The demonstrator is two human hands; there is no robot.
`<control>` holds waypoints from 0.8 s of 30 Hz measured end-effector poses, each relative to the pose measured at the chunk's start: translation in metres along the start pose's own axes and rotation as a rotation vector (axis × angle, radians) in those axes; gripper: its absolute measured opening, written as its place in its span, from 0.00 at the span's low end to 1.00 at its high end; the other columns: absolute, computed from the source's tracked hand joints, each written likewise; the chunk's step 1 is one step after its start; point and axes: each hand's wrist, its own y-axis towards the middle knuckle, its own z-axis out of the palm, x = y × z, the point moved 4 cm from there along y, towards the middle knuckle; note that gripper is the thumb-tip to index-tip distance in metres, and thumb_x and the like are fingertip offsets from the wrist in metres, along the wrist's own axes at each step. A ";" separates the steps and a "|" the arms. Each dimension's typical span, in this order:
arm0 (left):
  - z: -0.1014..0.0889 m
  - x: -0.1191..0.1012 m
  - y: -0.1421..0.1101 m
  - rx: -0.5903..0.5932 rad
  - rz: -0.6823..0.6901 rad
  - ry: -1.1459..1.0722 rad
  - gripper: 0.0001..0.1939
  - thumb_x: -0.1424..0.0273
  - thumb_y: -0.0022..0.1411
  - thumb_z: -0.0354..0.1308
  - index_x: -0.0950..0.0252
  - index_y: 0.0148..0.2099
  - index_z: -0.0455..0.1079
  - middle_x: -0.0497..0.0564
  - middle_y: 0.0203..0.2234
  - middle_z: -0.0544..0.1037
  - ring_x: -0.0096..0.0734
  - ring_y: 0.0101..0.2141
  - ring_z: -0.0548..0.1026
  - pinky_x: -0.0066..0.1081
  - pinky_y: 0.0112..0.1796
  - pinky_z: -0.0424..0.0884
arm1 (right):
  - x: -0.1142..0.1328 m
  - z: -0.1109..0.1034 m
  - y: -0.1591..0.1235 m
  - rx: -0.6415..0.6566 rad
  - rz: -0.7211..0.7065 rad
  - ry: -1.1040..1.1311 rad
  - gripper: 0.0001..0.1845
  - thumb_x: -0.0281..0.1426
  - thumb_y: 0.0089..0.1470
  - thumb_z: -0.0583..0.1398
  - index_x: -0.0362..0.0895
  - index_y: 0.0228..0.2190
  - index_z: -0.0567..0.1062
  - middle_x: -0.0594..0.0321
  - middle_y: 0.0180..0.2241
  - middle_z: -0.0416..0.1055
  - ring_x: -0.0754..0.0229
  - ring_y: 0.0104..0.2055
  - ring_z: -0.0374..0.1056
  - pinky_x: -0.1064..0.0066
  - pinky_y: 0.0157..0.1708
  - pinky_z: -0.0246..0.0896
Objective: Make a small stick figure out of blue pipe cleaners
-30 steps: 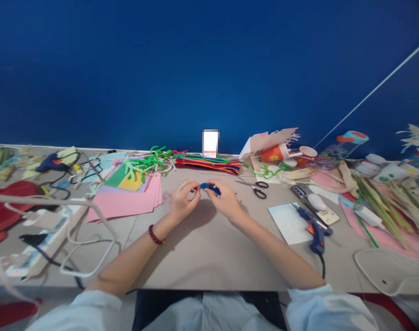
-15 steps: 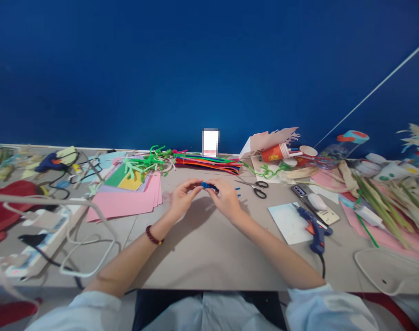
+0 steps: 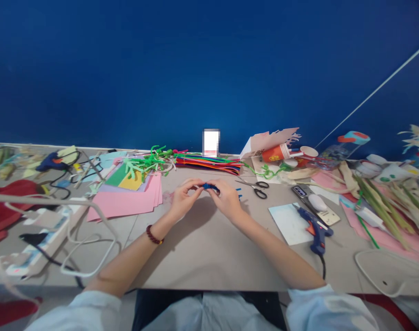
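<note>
Above the middle of the table, both my hands meet at a small blue pipe cleaner [image 3: 206, 186], bent or coiled up. My left hand [image 3: 184, 198] pinches its left side between thumb and fingertips. On its other side, the fingers of my right hand [image 3: 225, 197] close round it and hide much of it. Short blue ends [image 3: 240, 193] show just beyond my right hand; I cannot tell whether they belong to the held piece. Black-handled scissors [image 3: 259, 187] lie partly spread to the right. Behind my hands lies a bundle of coloured pipe cleaners [image 3: 209, 164].
Pink paper sheets [image 3: 123, 204] and green pipe cleaner shapes [image 3: 144, 163] are at left, near a power strip [image 3: 46, 243] with loose cables. At right, a blue glue gun [image 3: 316, 227] lies partly on a pale card [image 3: 287, 225]. Paper cups [image 3: 274, 152] lie farther back.
Both hands stay together on the blue pipe cleaner. The fingers shift only slightly, and the blue piece sits a touch lower and more to the right.
</note>
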 end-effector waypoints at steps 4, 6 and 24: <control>-0.001 -0.004 0.001 0.004 0.018 0.028 0.08 0.69 0.59 0.58 0.63 0.40 0.75 0.53 0.36 0.76 0.28 0.37 0.74 0.27 0.35 0.72 | -0.002 0.001 0.001 -0.007 0.002 0.020 0.11 0.33 0.57 0.56 0.45 0.41 0.74 0.58 0.37 0.74 0.60 0.32 0.68 0.69 0.34 0.63; -0.001 -0.004 0.001 0.002 0.003 0.027 0.08 0.69 0.59 0.58 0.63 0.40 0.75 0.53 0.35 0.76 0.28 0.36 0.74 0.27 0.34 0.72 | -0.002 0.002 0.001 -0.003 -0.021 0.032 0.11 0.32 0.58 0.56 0.45 0.41 0.74 0.57 0.38 0.74 0.58 0.35 0.68 0.68 0.36 0.63; 0.002 -0.002 -0.001 0.054 -0.014 0.122 0.10 0.65 0.59 0.57 0.65 0.29 0.72 0.51 0.26 0.75 0.28 0.29 0.73 0.27 0.30 0.70 | 0.003 -0.002 0.001 -0.028 -0.053 0.104 0.10 0.29 0.58 0.54 0.45 0.40 0.74 0.57 0.38 0.74 0.58 0.41 0.69 0.66 0.40 0.66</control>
